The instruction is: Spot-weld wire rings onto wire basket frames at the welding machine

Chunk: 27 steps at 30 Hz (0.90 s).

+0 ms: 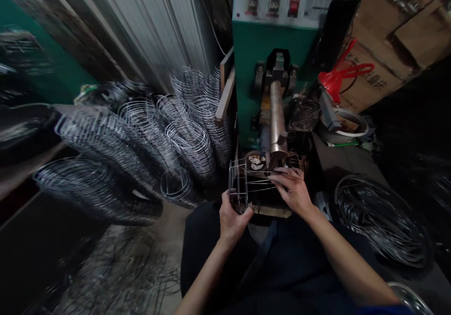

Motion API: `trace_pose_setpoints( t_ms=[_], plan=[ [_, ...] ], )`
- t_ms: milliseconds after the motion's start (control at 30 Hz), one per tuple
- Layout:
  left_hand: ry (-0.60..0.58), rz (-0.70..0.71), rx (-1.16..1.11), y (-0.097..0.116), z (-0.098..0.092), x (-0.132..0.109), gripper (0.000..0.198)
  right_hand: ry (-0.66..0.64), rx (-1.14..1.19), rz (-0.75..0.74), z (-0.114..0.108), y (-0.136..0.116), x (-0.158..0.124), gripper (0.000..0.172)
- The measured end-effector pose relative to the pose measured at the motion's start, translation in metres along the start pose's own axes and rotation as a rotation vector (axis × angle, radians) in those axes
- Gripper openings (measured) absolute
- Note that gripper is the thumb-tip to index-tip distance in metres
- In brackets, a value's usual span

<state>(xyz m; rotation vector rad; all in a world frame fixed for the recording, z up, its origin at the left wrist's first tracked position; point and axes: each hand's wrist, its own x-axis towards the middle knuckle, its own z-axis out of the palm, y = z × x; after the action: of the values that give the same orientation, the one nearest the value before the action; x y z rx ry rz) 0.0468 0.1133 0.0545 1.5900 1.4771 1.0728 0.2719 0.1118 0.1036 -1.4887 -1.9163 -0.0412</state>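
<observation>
A small wire frame (243, 182) of thin metal rods and rings lies sideways in front of the green machine (246, 71). My left hand (233, 215) grips its left end from below, fingers and thumb bent around the wires. At its right end my right hand (291, 188) has its fingers closed on the wires, beneath the machine's round metal arm (277, 113). Exactly what lies between the right fingertips is too small to make out. Just behind the frame sits a round dish (256, 161) with pale pieces in it.
Several stacks of wire rings (192, 146) stand on the left. Coiled wire (377, 216) lies at the right. Behind it are a bowl (352, 123), a red plastic bag (333, 82) and cardboard boxes (387, 47). Loose wire pieces (123, 263) litter the lower-left floor.
</observation>
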Motion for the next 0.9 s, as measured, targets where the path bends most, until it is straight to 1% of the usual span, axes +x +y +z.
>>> trace_pose_setpoints(
  t_ms=[233,333,400,500,633,733,900],
  plan=[
    [0.027,0.011,-0.012,0.006,0.002,0.007,0.053,-0.006,0.004,0.008,0.002,0.002,0.009,0.018],
    [0.008,-0.007,-0.045,0.006,0.004,0.009,0.054,-0.001,0.007,0.016,0.005,0.004,0.009,0.017],
    [-0.005,-0.023,-0.067,0.005,0.003,0.009,0.054,0.028,0.005,0.023,0.006,0.005,0.007,0.016],
    [-0.010,-0.008,-0.042,0.005,0.000,0.012,0.053,0.092,-0.025,0.059,0.007,0.006,0.005,0.014],
    [-0.047,0.015,-0.025,0.009,-0.004,0.024,0.053,0.091,-0.059,0.124,0.006,0.007,0.006,0.016],
    [-0.046,0.031,-0.019,0.010,-0.005,0.035,0.051,0.080,-0.046,0.162,0.004,0.010,0.011,0.015],
    [-0.061,0.045,-0.015,0.007,-0.002,0.048,0.052,0.067,-0.039,0.159,0.007,0.013,0.018,0.016]
  ],
)
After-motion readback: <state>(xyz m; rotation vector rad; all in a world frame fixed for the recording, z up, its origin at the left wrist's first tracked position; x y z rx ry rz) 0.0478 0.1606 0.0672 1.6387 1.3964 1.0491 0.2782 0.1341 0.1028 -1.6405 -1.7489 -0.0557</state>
